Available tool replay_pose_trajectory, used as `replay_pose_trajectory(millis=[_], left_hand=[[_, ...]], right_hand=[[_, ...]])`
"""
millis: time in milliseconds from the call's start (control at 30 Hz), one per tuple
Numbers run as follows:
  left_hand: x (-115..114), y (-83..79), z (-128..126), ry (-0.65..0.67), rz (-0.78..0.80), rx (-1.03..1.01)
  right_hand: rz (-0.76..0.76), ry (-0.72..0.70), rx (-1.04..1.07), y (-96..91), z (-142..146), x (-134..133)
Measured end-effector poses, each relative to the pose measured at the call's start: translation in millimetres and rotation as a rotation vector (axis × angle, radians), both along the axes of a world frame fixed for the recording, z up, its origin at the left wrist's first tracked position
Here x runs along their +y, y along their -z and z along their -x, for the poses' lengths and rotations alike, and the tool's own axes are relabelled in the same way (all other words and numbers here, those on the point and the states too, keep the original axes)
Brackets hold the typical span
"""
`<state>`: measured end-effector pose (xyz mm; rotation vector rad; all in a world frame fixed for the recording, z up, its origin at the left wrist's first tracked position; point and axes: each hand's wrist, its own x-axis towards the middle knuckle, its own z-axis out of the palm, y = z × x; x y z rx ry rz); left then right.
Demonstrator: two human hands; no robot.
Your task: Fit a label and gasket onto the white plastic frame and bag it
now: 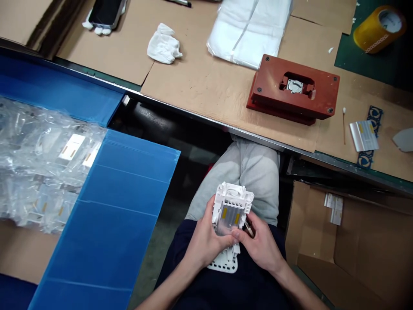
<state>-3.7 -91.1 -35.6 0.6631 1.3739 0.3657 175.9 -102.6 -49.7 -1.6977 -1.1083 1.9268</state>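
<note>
Above my lap, both hands hold a white plastic housing (232, 191). A silvery metal plate (229, 219) with two yellow strips sits within its frame. My left hand (206, 237) wraps the housing's left side, its thumb at the plate's lower edge. My right hand (260, 243) grips the right side, and its thumb presses near the other thumb. A slim metallic item (249, 229) shows by the right fingers; its kind I cannot make out. Below the thumbs a slotted white plastic piece (224, 263) sticks out; whether it is joined to the housing I cannot tell.
On the cardboard-covered table stands a red fixture (298, 88) with a metal part inside. Nearby lie a cotton swab (344, 125), a metal plate (364, 135) and a tape roll (379, 30). Bagged parts (41, 159) fill a blue-edged box at left. An open carton (358, 241) stands right.
</note>
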Motion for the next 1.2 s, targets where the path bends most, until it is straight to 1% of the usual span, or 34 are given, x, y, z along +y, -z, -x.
replay_pose_trajectory(millis=[67, 167, 267, 367, 467, 600, 667, 767, 867, 967, 1133, 1200], left_hand=[[0, 1.4, 0, 0.004, 0.001, -0.003], [2, -2.7, 0, 0.005, 0.017, -0.024], [-1, -9.6, -1, 0.019, 0.039, 0.012], [-5, -13.7, -3, 0.047, 0.041, 0.028], [-7, -11.9, -4, 0.084, 0.026, 0.001], [-5, -4.2, -4, 0.075, 0.007, 0.009], [-2, -2.5, -3, 0.077, 0.0, 0.013], [2, -6.1, -3, 0.08, -0.004, 0.001], [4, -13.3, -3, 0.082, -0.018, 0.002], [3, -16.4, -3, 0.1, -0.023, 0.014], [0, -8.4, -3, 0.086, -0.025, 0.017], [0, -6.4, -3, 0.079, -0.028, 0.023]], right_hand=[[0.003, 0.013, 0.032, 0.5, 0, 1], [0.102, 0.042, 0.071, -4.3, -1, 6], [0.186, 0.026, 0.025, -11.7, -5, 6], [0.15, -0.006, -0.054, -16.0, -8, -1], [0.083, -0.019, -0.108, -15.7, -8, -9], [0.013, 0.041, -0.04, -9.9, -4, -12], [0.007, 0.067, 0.002, -7.3, -2, -8], [0.051, 0.072, 0.029, -7.6, -4, -2], [0.081, 0.043, 0.0, -12.1, -8, -1], [0.065, 0.025, -0.048, -16.4, -9, -3], [-0.031, 0.017, -0.078, -15.3, -3, -5], [-0.036, 0.029, -0.054, -13.5, -2, -3]])
